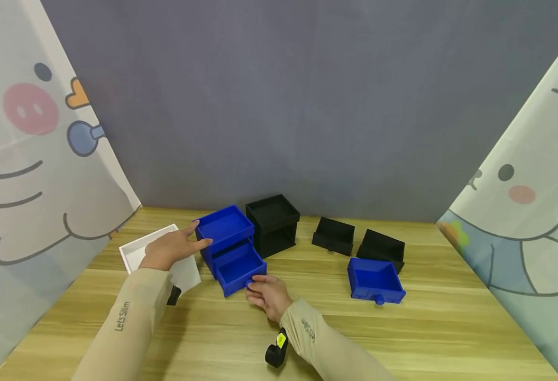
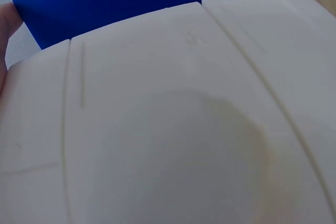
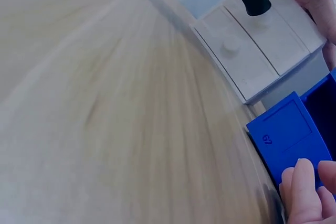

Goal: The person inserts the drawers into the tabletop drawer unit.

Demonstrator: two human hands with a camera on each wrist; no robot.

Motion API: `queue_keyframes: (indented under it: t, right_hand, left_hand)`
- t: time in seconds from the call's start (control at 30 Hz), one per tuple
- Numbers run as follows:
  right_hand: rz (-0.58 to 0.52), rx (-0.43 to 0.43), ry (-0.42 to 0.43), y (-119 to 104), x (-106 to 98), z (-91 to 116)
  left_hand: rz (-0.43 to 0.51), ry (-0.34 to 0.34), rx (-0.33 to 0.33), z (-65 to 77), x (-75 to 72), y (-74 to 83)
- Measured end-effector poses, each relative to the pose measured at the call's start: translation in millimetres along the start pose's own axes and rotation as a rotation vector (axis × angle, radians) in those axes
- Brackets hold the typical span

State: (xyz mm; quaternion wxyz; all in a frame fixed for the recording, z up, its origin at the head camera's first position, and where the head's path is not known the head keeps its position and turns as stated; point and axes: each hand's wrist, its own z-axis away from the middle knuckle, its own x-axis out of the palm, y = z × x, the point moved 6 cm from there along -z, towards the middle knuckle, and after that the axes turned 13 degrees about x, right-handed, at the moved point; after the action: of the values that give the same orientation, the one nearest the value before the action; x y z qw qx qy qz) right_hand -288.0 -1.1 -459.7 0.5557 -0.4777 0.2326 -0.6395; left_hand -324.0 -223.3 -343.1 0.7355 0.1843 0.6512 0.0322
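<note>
A small blue drawer cabinet [image 1: 225, 227] stands left of centre, with a blue drawer [image 1: 239, 264] sticking out of its lower opening. My left hand [image 1: 171, 247] holds the cabinet at its left side, thumb and fingers spread at the top edge; the left wrist view shows the cabinet's blue wall [image 2: 136, 3] and a fingertip at its corner. With thumb and fingers, my right hand [image 1: 270, 297] pinches the round knob at the front of the drawer. In the right wrist view the drawer's blue front [image 3: 286, 135] is close to those fingers. The slot above the drawer is empty.
A white cabinet [image 3: 252, 45] lies under my left forearm, its white rim [image 1: 147, 241] showing. Behind the blue cabinet stands a black cabinet [image 1: 273, 211]. To the right are two black drawers [image 1: 333, 235] and another blue drawer [image 1: 376, 280]. Grey cloth [image 1: 279, 106] hangs behind the table.
</note>
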Motion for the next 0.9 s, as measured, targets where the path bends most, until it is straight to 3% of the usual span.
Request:
queue_keyframes:
  t: [0.17, 0.53, 0.9]
  right_hand:
    - [-0.015, 0.011, 0.018, 0.2, -1.2, -0.9]
    - [-0.054, -0.073, 0.064, -1.1, -2.5, -2.4]
    - [-0.052, -0.084, 0.100, -4.3, 1.9, -5.3]
  left_hand:
    - [-0.003, 0.000, 0.007, 0.7, 1.8, 0.5]
    - [-0.005, 0.003, 0.022, -0.7, 4.5, 0.2]
    - [-0.023, 0.014, 0.017, 1.9, 0.6, 0.9]
